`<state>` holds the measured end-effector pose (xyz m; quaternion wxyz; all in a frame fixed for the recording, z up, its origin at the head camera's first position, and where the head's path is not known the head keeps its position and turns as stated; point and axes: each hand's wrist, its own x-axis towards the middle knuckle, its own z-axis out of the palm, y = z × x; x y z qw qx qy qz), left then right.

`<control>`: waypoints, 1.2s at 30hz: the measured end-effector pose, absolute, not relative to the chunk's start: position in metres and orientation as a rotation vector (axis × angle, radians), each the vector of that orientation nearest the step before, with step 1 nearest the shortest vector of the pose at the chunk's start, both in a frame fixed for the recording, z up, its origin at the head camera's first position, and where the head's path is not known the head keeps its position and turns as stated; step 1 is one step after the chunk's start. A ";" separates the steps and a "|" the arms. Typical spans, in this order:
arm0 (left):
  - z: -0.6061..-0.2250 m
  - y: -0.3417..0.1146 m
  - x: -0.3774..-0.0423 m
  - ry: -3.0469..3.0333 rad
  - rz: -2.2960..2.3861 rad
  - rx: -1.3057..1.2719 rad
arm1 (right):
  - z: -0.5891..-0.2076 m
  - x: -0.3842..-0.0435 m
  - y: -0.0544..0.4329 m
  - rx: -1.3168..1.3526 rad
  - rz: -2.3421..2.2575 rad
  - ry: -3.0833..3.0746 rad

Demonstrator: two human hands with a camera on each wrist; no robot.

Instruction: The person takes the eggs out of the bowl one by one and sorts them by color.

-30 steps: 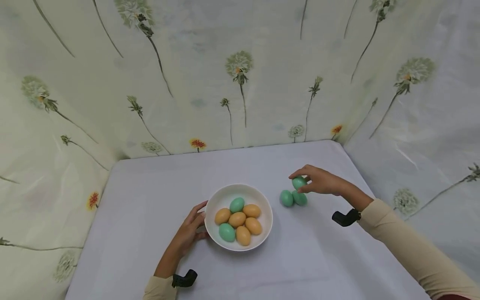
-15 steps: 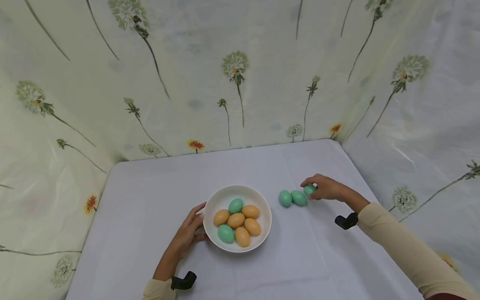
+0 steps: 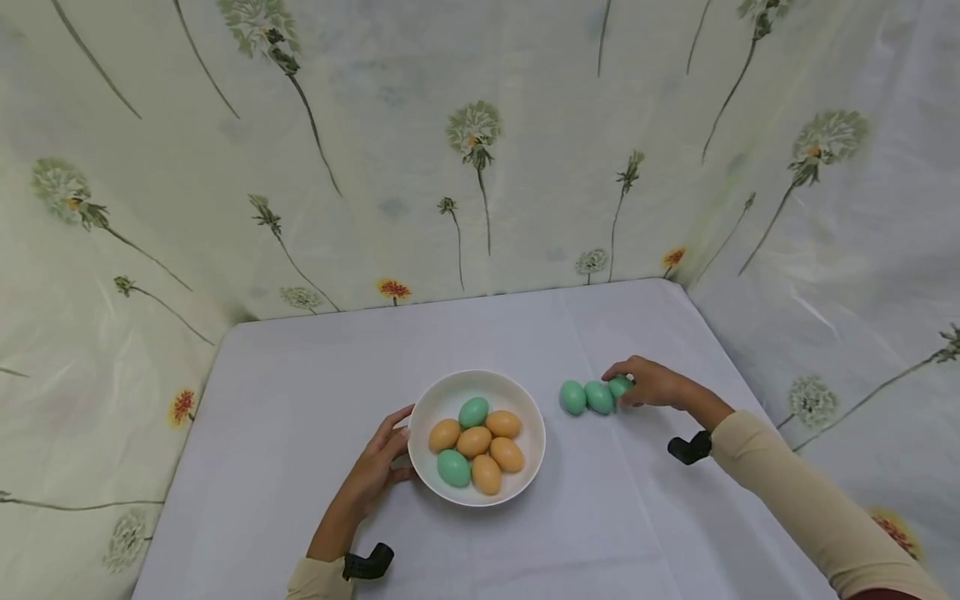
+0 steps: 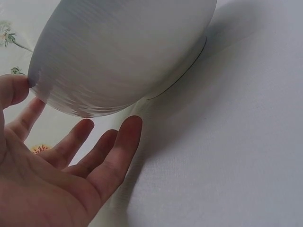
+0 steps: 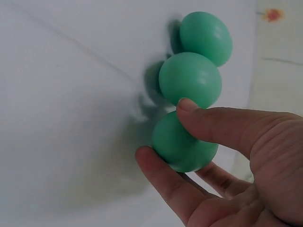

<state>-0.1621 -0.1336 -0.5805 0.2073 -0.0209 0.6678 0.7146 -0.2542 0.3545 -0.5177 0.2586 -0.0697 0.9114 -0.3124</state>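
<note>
A white bowl (image 3: pixel 476 497) holds several orange eggs (image 3: pixel 486 474) and two green eggs (image 3: pixel 453 468). My left hand (image 3: pixel 377 468) rests along the bowl's left side; in the left wrist view its fingers (image 4: pixel 117 161) are spread and loosely bent by the outer wall. To the right of the bowl, my right hand (image 3: pixel 654 384) pinches a green egg (image 5: pixel 182 146) between thumb and fingers, low over the table. Two more green eggs lie side by side: a middle one (image 3: pixel 599 397) right beside the pinched egg, and a left one (image 3: pixel 573 397).
A white cloth covers the table (image 3: pixel 315 367). Behind it and at both sides hang flower-printed curtains (image 3: pixel 390 167). Black wrist-worn devices sit at the left cuff (image 3: pixel 368 562) and the right cuff (image 3: pixel 688 448).
My right hand has carried its green egg from behind the other two rightward and down, into line with them at their right. The left hand stays at the bowl.
</note>
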 end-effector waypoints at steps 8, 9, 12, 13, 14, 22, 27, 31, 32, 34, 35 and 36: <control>-0.578 -0.132 -0.160 1.865 1.984 -0.079 | -0.524 -0.251 0.352 -0.152 -0.848 2.458; -0.578 -0.132 -0.160 1.865 1.983 -0.078 | -0.525 -0.251 0.351 -0.154 -0.843 2.460; -0.578 -0.132 -0.160 1.861 1.982 -0.076 | -0.527 -0.250 0.351 -0.153 -0.825 2.468; -0.579 -0.132 -0.160 1.864 1.981 -0.073 | -0.528 -0.250 0.351 -0.157 -0.816 2.472; -0.579 -0.132 -0.160 1.864 1.980 -0.073 | -0.528 -0.250 0.351 -0.159 -0.808 2.475; -0.579 -0.133 -0.160 1.877 1.979 -0.061 | -0.528 -0.252 0.350 -0.179 -0.789 2.481; -0.580 -0.134 -0.161 1.882 1.976 -0.060 | -0.526 -0.252 0.348 -0.167 -0.794 2.463; -0.579 -0.135 -0.161 1.886 1.968 -0.058 | -0.520 -0.252 0.347 -0.153 -0.792 2.461; -0.579 -0.135 -0.161 1.883 1.970 -0.056 | -0.518 -0.251 0.347 -0.158 -0.792 2.461; -0.578 -0.135 -0.162 1.880 1.974 -0.054 | -0.512 -0.250 0.347 -0.158 -0.813 2.458; -0.578 -0.135 -0.162 1.876 1.978 -0.053 | -0.510 -0.250 0.347 -0.158 -0.825 2.459; -0.578 -0.135 -0.162 1.874 1.982 -0.052 | -0.506 -0.250 0.347 -0.172 -0.830 2.462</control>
